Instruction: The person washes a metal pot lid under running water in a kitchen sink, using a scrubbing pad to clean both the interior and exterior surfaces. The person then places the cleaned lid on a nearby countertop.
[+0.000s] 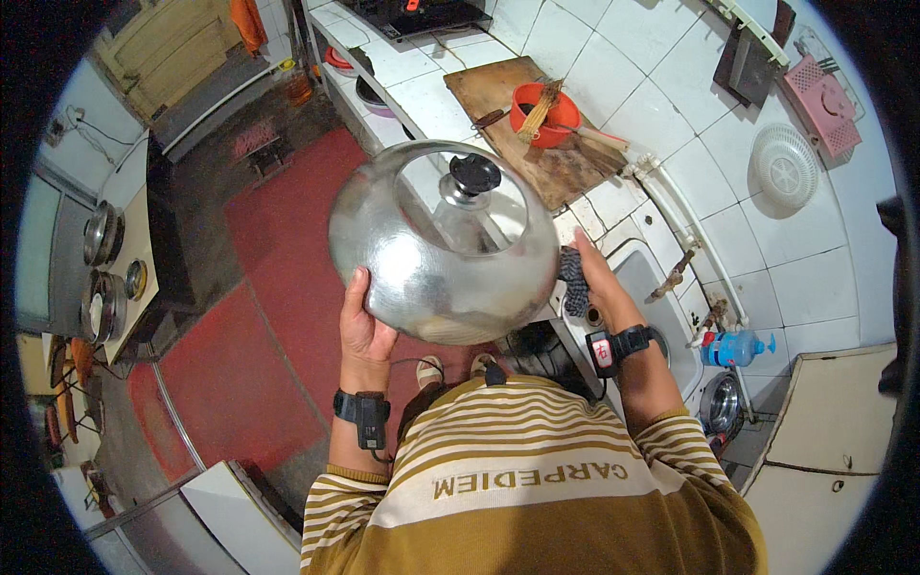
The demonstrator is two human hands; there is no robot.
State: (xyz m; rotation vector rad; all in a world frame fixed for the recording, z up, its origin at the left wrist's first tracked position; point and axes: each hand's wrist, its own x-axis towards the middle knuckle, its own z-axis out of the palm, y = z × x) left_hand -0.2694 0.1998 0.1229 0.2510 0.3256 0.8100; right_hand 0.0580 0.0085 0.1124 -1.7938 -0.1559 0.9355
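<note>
A large domed metal pot lid is held up in front of my body, its outer side facing me. Set into its top is a round glass window with a black knob at the centre. My left hand grips the lid's lower left edge, thumb on the outer face and fingers mostly hidden. On the opposite side, my right hand holds a dark grey knitted cloth or scrubber against the lid's right edge. Some of the right fingers are out of sight behind the cloth and lid.
Right of me is a white sink with a wall tap. Beyond it, a wooden board carries a red bowl and a straw brush. A side table with metal bowls stands left, past the red floor mat.
</note>
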